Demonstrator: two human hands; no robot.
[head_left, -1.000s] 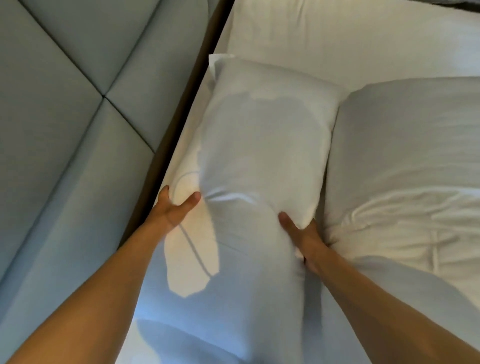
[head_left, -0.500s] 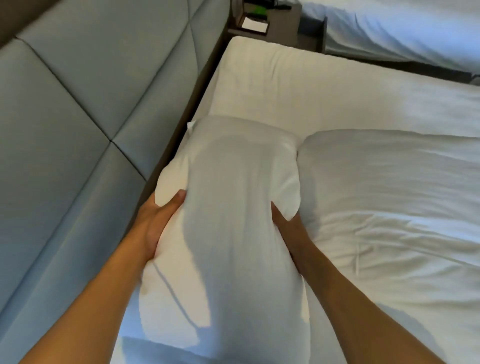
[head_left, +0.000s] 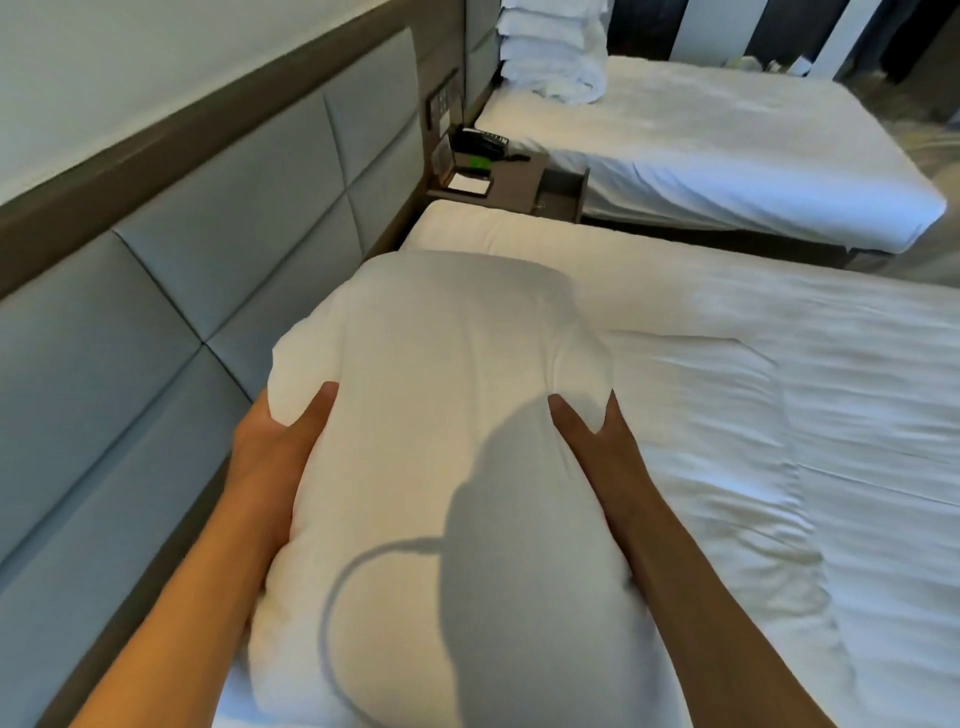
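Note:
A plump white pillow (head_left: 441, 374) is lifted above the near bed (head_left: 779, 322), close to the padded headboard. My left hand (head_left: 275, 441) grips its left side, thumb on top and fingers hidden underneath. My right hand (head_left: 597, 436) grips its right side, thumb and forefinger pinching into the fabric. A white duvet (head_left: 779, 467) lies rumpled on the bed to the right of the pillow.
The grey padded headboard (head_left: 182, 291) runs along the left. A nightstand (head_left: 498, 182) with a black phone (head_left: 480, 145) stands between the beds. The second bed (head_left: 727, 145) behind carries a stack of white pillows (head_left: 550, 52).
The pillow has been lifted off the bed and drawn toward me, bunching up. My view has tilted up, bringing the nightstand and second bed into sight.

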